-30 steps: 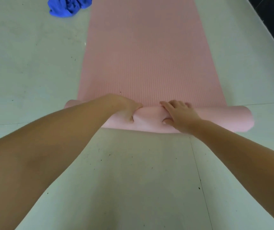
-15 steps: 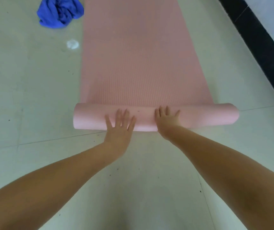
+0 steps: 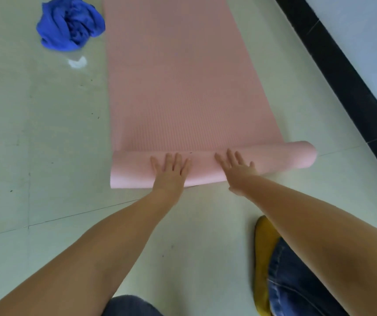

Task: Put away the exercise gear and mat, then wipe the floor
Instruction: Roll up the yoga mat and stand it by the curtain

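Both palms lie flat with fingers straight on top of the rolled end of the pink mat [image 3: 274, 156], the left hand [image 3: 171, 169] near the roll's middle and the right hand [image 3: 236, 166] just beside it, pressing rather than grasping. The roll lies across the pale tiled floor [image 3: 34, 156], and the unrolled length stretches away from it. A crumpled blue cloth [image 3: 69, 23] lies left of the mat's far part, a small white smear [image 3: 77, 62] just in front of it, and a yellow shoe [image 3: 262, 247] shows under the right forearm.

Pink mat [image 3: 183, 87] flat on pale floor [image 3: 34, 156], near end rolled; crumpled blue cloth [image 3: 69, 23] beside.
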`<state>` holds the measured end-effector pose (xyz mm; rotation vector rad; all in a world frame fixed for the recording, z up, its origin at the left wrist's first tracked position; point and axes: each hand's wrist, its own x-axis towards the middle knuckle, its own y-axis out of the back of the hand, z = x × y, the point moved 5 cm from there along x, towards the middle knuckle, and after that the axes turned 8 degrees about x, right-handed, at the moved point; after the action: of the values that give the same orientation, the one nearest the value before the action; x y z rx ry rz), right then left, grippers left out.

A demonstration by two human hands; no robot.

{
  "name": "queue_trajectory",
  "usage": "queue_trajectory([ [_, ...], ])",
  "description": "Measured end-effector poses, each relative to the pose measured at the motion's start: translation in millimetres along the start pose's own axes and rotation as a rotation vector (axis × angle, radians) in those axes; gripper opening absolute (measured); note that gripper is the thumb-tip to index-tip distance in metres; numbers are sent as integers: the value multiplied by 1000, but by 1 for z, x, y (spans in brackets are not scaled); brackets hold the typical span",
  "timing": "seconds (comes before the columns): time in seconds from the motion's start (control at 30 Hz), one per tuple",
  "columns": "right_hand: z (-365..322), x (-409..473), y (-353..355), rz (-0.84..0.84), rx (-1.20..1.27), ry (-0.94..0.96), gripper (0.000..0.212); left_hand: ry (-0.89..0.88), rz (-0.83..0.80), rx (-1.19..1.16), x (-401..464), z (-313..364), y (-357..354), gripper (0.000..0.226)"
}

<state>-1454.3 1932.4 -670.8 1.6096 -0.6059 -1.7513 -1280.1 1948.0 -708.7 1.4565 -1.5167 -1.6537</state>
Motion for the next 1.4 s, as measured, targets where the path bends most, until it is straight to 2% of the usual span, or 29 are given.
queue_trajectory([
  [0.13,2,14,15,-129,-66,114,119,-11,-68,55,15,-10,3,98],
  [0.23,4,30,28,-197,-167,167,126,39,-127,14,23,-12,12,96],
  [0.33,7,46,23,-97,-354,216,124,77,-146,-14,31,-14,15,98],
  [0.5,9,60,16,162,-255,326,104,63,-164,-76,36,-21,18,100],
  [0.63,14,72,24,188,-220,465,97,114,-196,-73,45,-29,31,99],
  [0.73,16,90,42,53,-160,550,96,89,-121,-67,50,-16,45,88],
  [0.8,15,104,58,-139,-88,577,98,48,-41,-30,58,3,49,90],
  [0.87,14,117,72,-307,-25,599,98,103,45,-35,71,0,52,94],
  [0.93,14,132,83,-403,35,598,100,62,21,-106,87,-12,55,88],
  [1.0,16,137,92,-416,72,587,101,14,-89,-193,101,-28,58,84],
  [1.07,20,132,100,-277,14,599,98,-6,-149,-237,114,-38,64,82],
  [1.13,23,117,102,-12,-136,600,88,-14,-207,-286,124,-43,67,79],
  [1.2,29,97,86,180,-197,519,87,-7,-262,-336,132,-49,69,78],
  [1.27,36,87,66,353,-139,491,106,-4,-297,-376,138,-57,71,79],
  [1.33,45,95,51,418,-78,553,126,-4,-314,-404,140,-58,70,83],
  [1.4,50,106,54,409,-65,599,139,0,-306,-399,139,-59,67,86],
])
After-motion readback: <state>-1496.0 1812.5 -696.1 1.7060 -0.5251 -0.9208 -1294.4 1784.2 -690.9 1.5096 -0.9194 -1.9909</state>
